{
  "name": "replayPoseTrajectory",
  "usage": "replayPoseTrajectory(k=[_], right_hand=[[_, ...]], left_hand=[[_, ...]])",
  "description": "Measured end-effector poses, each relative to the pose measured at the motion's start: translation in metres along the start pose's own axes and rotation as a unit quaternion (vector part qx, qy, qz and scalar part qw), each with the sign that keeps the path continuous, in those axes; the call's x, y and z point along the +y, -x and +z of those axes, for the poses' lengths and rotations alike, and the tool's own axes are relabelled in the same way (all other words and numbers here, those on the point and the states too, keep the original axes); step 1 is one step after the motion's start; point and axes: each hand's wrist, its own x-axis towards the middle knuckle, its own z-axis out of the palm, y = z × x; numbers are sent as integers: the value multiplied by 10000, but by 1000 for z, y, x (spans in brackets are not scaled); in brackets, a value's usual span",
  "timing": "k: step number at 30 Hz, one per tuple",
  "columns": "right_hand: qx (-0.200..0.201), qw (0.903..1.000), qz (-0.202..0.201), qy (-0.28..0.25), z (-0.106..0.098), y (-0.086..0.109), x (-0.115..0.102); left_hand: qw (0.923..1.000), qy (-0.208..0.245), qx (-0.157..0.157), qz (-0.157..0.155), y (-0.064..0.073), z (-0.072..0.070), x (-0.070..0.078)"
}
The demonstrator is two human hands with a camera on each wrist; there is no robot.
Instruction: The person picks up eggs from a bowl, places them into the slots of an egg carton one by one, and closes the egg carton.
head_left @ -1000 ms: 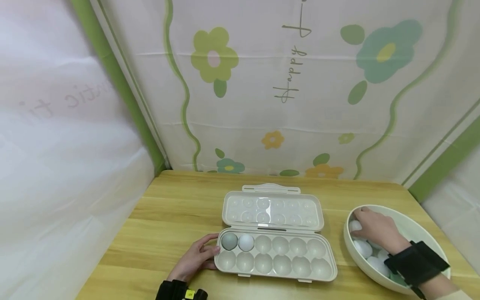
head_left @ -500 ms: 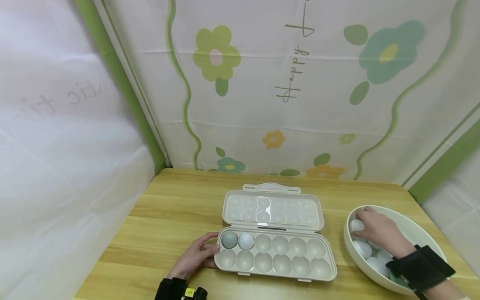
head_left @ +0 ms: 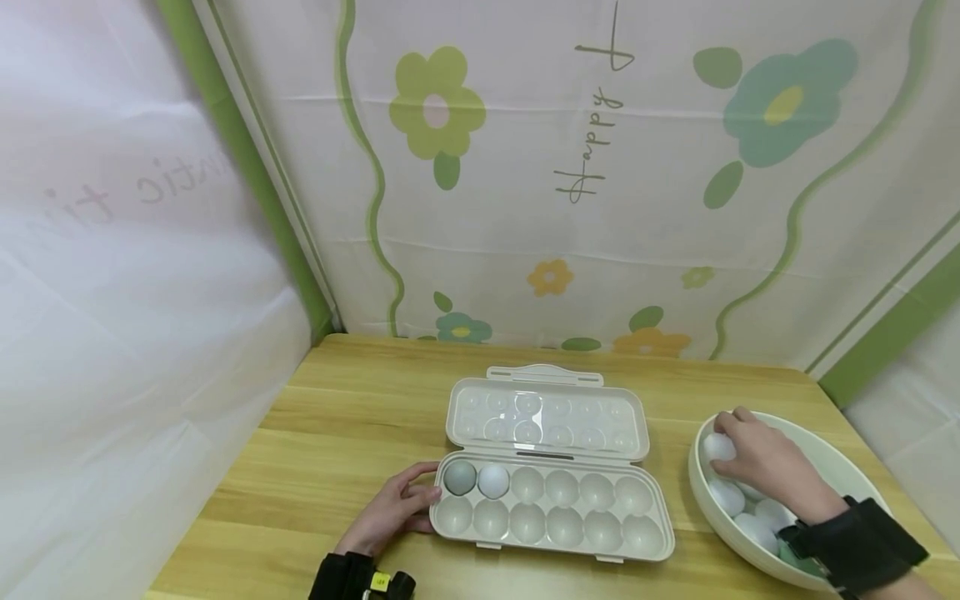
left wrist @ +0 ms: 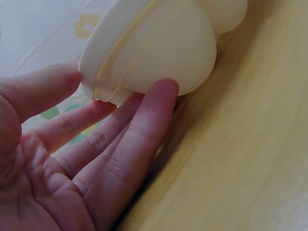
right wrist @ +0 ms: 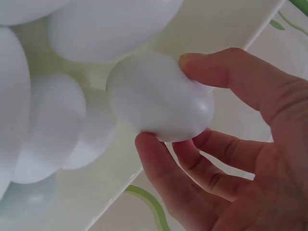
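Note:
An egg box (head_left: 660, 537) lies with its lid (head_left: 468, 446) folded back on the table. In the far row's two leftmost cups sit a grey-green egg (head_left: 460, 477) and a white egg (head_left: 493, 482); the other cups hold nothing. My left hand (head_left: 386, 512) holds the box's left end, thumb at the rim and fingertips against the cup wall (left wrist: 192, 57). Inside the large cream bowl (head_left: 832, 454), at its left wall, my right hand (head_left: 768, 462) pinches another white egg (right wrist: 159, 96) between thumb and fingers, close over the other eggs.
Several white eggs (head_left: 753, 529) lie in the bowl, along with a green one (head_left: 795, 560) partly hidden by the right wrist strap. The wooden table (head_left: 322, 425) ends at a flowered cloth (head_left: 480, 208) behind, with white cloth (head_left: 150, 333) along the left.
The right hand has drawn the white egg slightly rightward inside the bowl, and its wrist has shifted right. The left hand stays on the egg box.

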Motion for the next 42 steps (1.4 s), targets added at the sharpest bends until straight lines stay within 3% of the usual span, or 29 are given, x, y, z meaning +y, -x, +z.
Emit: replayPoseTrajectory(k=[20, 29, 35, 42], right_hand=[[279, 9990, -285, 216, -21, 0, -24], [714, 9958, -530, 226, -25, -5, -44], [1063, 9905, -852, 168, -23, -11, -62], [1005, 9892, -1064, 59, -13, -16, -84]], left_hand=[[10000, 20, -37, 11, -1, -1, 1], [10000, 35, -44, -9, -1, -1, -1], [10000, 3, -12, -28, -1, -2, -1], [9999, 24, 24, -115, -2, -1, -1]])
